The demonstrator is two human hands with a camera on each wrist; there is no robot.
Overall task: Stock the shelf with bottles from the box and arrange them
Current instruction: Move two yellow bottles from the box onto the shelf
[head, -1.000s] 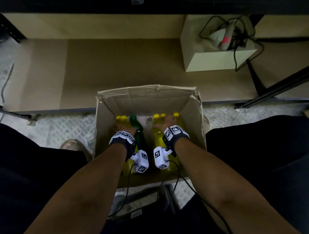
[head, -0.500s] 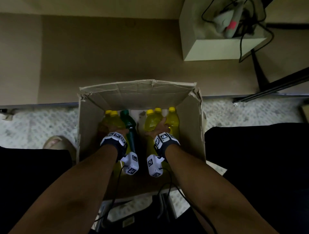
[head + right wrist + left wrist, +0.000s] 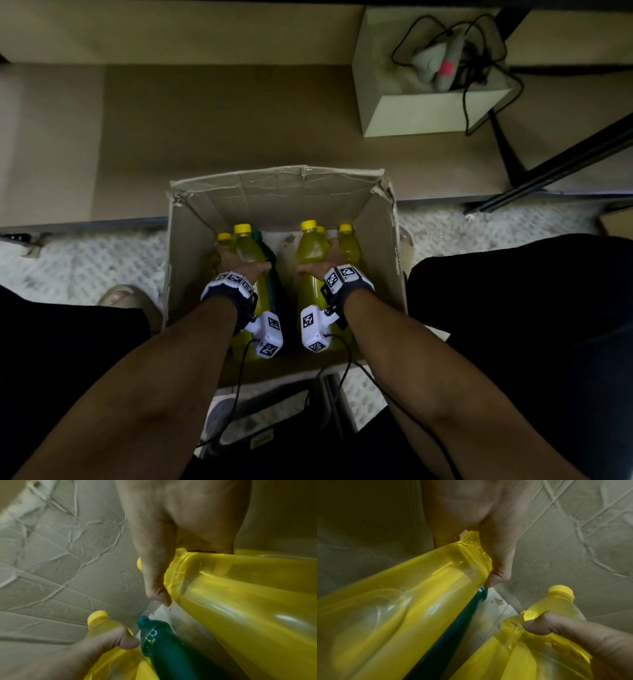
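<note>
An open cardboard box stands on the floor between my knees, in front of the low brown shelf board. Inside it, my left hand grips a yellow-capped yellow bottle around its shoulder. My right hand grips another yellow bottle the same way. A dark green bottle stands between them. More yellow bottles stand at the box's sides. In the left wrist view my thumb lies across the yellow bottle. In the right wrist view the right hand wraps its yellow bottle beside the green bottle.
A small beige box holding a grey device and black cables sits on the shelf board at the right. A black metal bar slants across the right side. My dark-clothed legs flank the box on pale patterned flooring.
Both hands have lifted their yellow bottles a little higher inside the box, and the caps now stand clear above the others. The head view has shifted slightly.
</note>
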